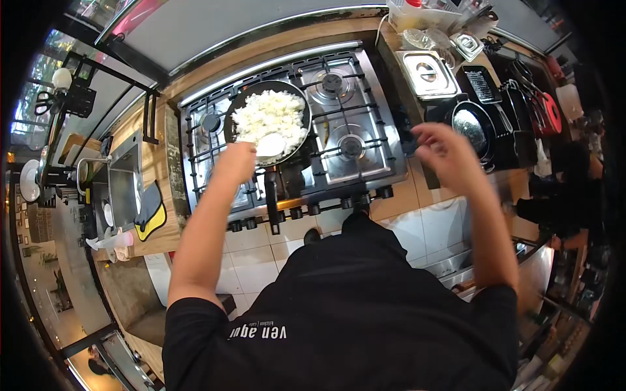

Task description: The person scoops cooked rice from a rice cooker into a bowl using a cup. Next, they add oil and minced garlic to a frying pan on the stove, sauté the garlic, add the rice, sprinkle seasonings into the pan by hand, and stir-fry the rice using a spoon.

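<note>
A black frying pan (306, 133) sits on the left rear part of the gas stove, filled with white rice (264, 111). At the pan's front left edge, my left hand (238, 161) is closed. A shiny white oval utensil (270, 144), like the bowl of a large spoon, lies against the rice beside its fingers; its handle is hidden. The pan's handle (272, 199) points toward me. My right hand (450, 151) hovers off the stove's right side, fingers loosely bent and apart, with nothing visible in them. Just beyond it is a smaller black pan (471, 127).
The gas stove (339, 166) has black grates and front knobs. On the right counter are a steel lid (427, 73), a black grater-like tray (481, 85) and several utensils. To the left are a sink (126, 173) and a grey-yellow cloth (151, 212).
</note>
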Motion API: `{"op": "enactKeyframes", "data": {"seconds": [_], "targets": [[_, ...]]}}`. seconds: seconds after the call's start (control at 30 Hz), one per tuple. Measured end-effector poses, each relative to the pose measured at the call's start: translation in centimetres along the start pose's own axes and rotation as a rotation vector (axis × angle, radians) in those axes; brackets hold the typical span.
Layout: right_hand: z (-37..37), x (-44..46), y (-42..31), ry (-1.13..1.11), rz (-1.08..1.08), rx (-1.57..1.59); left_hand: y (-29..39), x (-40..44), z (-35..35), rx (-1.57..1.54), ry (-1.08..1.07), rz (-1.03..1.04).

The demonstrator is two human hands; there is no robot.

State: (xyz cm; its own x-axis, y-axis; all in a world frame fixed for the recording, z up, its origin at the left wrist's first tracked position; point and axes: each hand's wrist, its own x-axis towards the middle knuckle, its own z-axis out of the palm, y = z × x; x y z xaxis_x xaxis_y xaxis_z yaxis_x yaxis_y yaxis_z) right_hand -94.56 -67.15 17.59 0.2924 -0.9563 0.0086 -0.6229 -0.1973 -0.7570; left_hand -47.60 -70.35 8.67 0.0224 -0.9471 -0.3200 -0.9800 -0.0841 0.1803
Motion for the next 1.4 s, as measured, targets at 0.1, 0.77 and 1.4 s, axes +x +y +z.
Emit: {"op": "enactKeyframes", "data": {"seconds": [0.1,0.77,1.4], "targets": [[-8.9,5.1,3.9,0.077,0.083,-0.185,0.1,0.6,-4.7,-0.017,0.124,0.008],[-13.8,33.4,26.7,-0.148,0.308,-0.857,4.3,10.1,-0.3,-0.027,0.183,-0.352],[-10.9,39.8,36.8,-0.356,0.729,-0.502,-1.4,7.7,-0.2,-0.112,0.199,-0.577]]}}
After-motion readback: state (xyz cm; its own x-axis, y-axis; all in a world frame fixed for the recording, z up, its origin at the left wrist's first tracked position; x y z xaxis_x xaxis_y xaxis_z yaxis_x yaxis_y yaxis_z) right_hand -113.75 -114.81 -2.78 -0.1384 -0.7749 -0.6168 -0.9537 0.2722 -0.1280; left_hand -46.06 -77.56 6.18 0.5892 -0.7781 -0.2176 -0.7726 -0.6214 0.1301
